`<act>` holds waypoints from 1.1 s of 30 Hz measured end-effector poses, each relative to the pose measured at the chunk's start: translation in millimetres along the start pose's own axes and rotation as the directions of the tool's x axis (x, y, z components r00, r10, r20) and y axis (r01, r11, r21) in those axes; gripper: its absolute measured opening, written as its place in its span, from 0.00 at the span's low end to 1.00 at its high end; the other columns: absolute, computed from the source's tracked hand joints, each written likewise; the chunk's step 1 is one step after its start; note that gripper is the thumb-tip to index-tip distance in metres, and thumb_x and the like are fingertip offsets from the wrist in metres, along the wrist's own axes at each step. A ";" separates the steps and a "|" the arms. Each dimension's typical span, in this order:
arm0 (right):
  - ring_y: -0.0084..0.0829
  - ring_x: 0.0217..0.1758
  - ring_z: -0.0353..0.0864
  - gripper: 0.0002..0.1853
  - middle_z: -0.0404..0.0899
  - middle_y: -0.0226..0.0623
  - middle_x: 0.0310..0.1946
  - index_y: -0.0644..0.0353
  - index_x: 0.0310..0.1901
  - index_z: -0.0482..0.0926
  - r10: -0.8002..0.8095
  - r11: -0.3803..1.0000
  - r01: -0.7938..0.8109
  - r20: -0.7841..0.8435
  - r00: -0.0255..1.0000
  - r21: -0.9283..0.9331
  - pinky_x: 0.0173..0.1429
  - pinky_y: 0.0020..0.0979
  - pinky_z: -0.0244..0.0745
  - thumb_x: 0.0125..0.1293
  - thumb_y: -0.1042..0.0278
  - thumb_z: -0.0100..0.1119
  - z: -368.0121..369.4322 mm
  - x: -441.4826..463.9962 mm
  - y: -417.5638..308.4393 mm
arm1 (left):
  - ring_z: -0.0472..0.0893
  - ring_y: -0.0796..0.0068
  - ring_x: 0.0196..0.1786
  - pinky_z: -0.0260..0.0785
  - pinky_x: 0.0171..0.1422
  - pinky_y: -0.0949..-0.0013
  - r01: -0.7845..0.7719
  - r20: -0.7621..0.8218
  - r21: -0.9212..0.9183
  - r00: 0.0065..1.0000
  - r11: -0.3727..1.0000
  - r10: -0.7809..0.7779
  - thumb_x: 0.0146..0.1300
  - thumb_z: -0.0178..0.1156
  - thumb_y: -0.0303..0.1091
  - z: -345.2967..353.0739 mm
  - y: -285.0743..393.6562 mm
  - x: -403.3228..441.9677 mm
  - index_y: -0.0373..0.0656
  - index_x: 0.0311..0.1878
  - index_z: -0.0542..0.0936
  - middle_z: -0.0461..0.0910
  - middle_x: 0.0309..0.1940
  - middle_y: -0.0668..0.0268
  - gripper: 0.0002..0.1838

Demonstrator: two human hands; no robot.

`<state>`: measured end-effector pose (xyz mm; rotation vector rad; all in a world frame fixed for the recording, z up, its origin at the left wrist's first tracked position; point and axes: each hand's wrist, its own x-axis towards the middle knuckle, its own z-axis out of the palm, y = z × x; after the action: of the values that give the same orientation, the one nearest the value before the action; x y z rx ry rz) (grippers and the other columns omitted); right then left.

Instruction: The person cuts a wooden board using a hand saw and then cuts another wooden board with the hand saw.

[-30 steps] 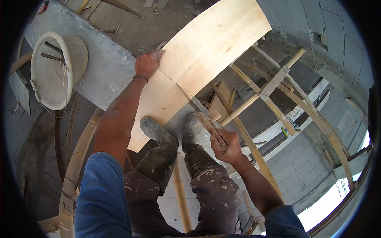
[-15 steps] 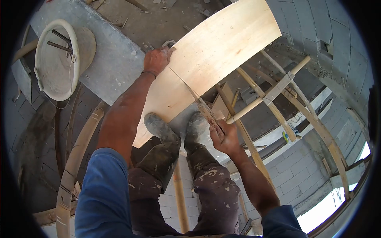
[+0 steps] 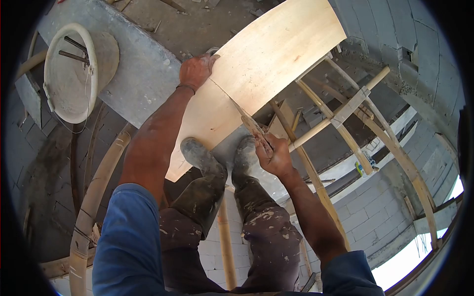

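A pale plywood sheet lies slantwise across the middle of the view, over a grey plank. My left hand is closed on its left edge, the thumb over the top face. A thin cut line runs across the sheet from near that hand to the saw. My right hand is wrapped round the handle of a handsaw, whose worn, narrow blade sits in the cut at the sheet's near edge. Part of the handle is hidden by my fingers.
The grey plank carries a dirty white bucket with dark rods in it. My boots stand close to the sheet. Wooden poles form a frame at right, beside a grey block wall. Gaps drop to a lower level.
My right hand has pushed up and slightly left, carrying the saw further along the cut. The sheet's far end has shifted slightly left; my left hand keeps its hold.
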<state>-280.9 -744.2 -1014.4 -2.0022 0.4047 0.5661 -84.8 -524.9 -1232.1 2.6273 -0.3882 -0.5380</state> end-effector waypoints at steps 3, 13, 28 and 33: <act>0.49 0.20 0.80 0.08 0.77 0.48 0.19 0.64 0.30 0.75 0.007 0.999 -0.005 0.046 0.999 -0.046 0.28 0.39 0.73 0.64 0.75 0.65 -48.1 -57.0 -17.9 | 0.89 0.48 0.37 0.82 0.43 0.49 -0.013 -0.041 -0.002 0.999 1.000 0.012 0.78 0.55 0.54 -4.1 -2.2 5.1 0.44 0.39 0.87 0.88 0.33 0.50 0.24; 0.51 0.23 0.83 0.09 0.78 0.52 0.20 0.66 0.32 0.76 0.031 0.996 -0.022 0.108 0.994 -0.088 0.28 0.41 0.75 0.64 0.72 0.67 -49.0 -37.1 -19.4 | 0.88 0.48 0.37 0.82 0.44 0.50 -0.064 -0.151 -0.023 0.987 0.998 0.060 0.78 0.55 0.54 6.7 -5.6 1.7 0.44 0.39 0.88 0.89 0.35 0.52 0.24; 0.35 0.17 0.79 0.08 0.77 0.42 0.17 0.66 0.31 0.78 0.275 0.945 -0.282 -0.061 0.959 -0.166 0.26 0.35 0.71 0.65 0.72 0.64 -125.1 -188.3 27.2 | 0.88 0.45 0.39 0.80 0.47 0.48 0.041 -0.080 0.038 0.996 0.998 -0.038 0.76 0.58 0.52 -1.6 2.3 7.1 0.41 0.36 0.88 0.88 0.33 0.49 0.24; 0.30 0.16 0.72 0.16 0.72 0.40 0.15 0.65 0.29 0.75 0.341 0.893 -0.381 -0.192 0.920 -0.241 0.23 0.36 0.65 0.70 0.62 0.62 -164.0 -293.0 -1.5 | 0.87 0.40 0.42 0.79 0.52 0.45 0.168 0.036 -0.073 0.985 0.983 -0.166 0.71 0.66 0.51 -27.5 24.6 23.4 0.37 0.36 0.87 0.87 0.36 0.42 0.22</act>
<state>-488.8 -874.8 -785.3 -2.2574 0.8422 0.7417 -56.8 -544.7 -1205.0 2.5949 -0.1527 -0.6335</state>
